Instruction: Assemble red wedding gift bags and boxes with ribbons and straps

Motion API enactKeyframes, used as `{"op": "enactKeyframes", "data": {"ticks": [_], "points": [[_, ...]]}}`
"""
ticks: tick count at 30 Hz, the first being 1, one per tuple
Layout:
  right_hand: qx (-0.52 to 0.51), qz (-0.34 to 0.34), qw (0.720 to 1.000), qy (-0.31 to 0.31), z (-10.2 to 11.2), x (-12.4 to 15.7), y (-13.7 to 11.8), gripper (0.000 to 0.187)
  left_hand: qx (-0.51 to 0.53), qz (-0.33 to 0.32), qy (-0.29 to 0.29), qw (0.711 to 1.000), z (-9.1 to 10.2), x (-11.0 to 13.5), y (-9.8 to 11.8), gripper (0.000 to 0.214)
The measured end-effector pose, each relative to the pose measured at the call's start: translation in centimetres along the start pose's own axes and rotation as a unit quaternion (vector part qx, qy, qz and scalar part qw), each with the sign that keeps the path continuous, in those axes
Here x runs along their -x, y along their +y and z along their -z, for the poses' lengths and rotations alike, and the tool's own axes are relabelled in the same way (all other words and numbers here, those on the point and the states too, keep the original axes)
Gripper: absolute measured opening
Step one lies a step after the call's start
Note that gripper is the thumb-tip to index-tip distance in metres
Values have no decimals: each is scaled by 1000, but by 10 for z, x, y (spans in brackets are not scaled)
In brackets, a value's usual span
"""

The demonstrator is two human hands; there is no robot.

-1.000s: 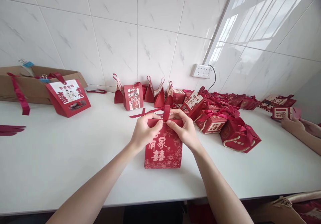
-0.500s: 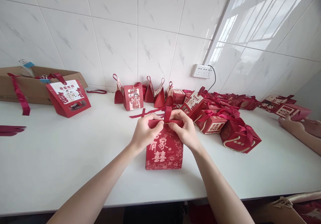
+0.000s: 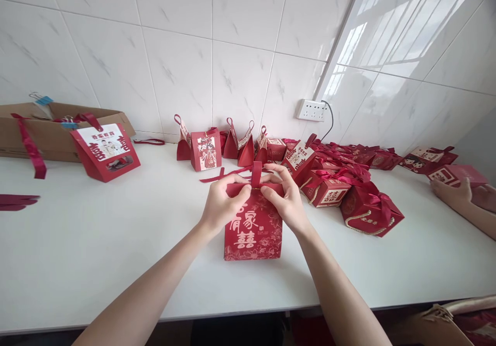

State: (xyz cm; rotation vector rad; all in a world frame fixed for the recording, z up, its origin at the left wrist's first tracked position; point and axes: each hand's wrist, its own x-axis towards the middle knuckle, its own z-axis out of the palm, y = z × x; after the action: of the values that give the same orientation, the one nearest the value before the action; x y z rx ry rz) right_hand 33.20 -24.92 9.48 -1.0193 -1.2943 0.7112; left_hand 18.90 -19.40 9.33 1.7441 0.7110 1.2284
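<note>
White table [image 3: 116, 263] under box [image 3: 253, 240]; from here, left hand [image 3: 222, 201] and right hand [image 3: 285, 196] pinch its top astride ribbon [image 3: 256, 174], likely holding it closed.

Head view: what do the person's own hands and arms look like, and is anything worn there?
The left hand and right hand are bare: no gloves, and no rings on the visible fingers. The left forearm and right forearm are slim, narrowing toward the hands, with no sleeve, watch, bracelet or marking in sight.
</note>
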Motion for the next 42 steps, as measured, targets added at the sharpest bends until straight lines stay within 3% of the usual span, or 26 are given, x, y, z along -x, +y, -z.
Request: {"op": "enactKeyframes", "data": {"ticks": [5, 13, 22, 30, 42], "points": [[-5, -7, 999, 46, -2, -1, 0, 31, 51, 8, 8, 999, 2, 1, 0, 14], [-22, -8, 994, 111, 0, 0, 2, 21, 191, 13, -54, 980, 6, -2, -3, 19], [-37, -18, 996, 79, 2, 0, 1, 24, 178, 16, -24, 984, 5, -1, 0, 22], [-137, -53, 989, 22, 4, 0, -1, 29, 208, 20, -24, 978, 7, -2, 1, 21], [-153, -116, 979, 66, 1, -4, -4, 26, 248, 107, -27, 962, 5, -4, 1, 25]]}}
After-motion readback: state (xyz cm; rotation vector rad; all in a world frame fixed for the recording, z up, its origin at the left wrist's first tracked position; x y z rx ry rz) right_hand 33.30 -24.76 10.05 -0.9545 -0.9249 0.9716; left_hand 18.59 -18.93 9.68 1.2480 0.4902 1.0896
